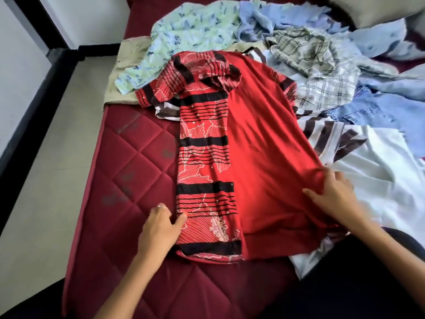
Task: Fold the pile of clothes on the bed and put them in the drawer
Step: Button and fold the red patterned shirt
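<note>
Under my hands the shirt (259, 143) is plain red, its folded part red with black stripes and white leaf lines; the bed (128, 157) is quilted maroon; behind lie a green-blue floral cloth (184, 35), a plaid shirt (315, 65) and blue denim (372, 111).

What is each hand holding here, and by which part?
Both hold the red shirt: left hand touches the folded patterned edge near the hem; right hand grips the lower right side edge.
</note>
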### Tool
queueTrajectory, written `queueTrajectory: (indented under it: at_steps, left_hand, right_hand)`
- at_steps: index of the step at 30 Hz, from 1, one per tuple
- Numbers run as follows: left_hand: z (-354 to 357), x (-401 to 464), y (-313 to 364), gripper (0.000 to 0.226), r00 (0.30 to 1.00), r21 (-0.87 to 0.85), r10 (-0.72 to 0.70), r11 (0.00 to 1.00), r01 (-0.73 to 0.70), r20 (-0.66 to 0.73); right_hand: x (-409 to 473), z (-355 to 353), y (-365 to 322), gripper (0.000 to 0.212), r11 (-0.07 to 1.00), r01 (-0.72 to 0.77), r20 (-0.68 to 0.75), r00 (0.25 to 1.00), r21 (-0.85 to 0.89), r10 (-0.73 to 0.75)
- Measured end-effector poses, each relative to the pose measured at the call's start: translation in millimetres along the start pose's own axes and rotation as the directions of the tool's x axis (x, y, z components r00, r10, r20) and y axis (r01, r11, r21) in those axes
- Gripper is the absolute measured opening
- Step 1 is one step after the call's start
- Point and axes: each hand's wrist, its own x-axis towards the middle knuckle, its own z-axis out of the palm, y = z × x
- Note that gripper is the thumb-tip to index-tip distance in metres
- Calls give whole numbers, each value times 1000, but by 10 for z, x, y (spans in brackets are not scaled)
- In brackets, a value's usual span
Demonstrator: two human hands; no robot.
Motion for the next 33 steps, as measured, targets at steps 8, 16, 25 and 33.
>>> queueTrajectory:
  at_steps: [8, 16, 25, 33]
  left_hand:
    - [10, -174, 264, 13, 983, -201, 156, 964, -173, -97]
    - [-478, -380, 191, 21, 976, -313, 135, 932, -184, -172]
    - [-558, -729, -181, 27, 993, -351, 92, 929, -112, -74]
    - [-282, -737, -214, 34, 998, -65, 68, 996, -67, 11]
  right_hand:
    - [-342, -107, 114, 71, 982, 76, 77, 993, 170, -90]
    - [-355, -528, 144, 59, 962, 242, 180, 948, 123, -261]
    - [-568, -872, 306, 49, 957, 290, 359, 891, 23, -278]
    - [-682, -525, 321, 45, 967, 254, 364, 902, -8, -234]
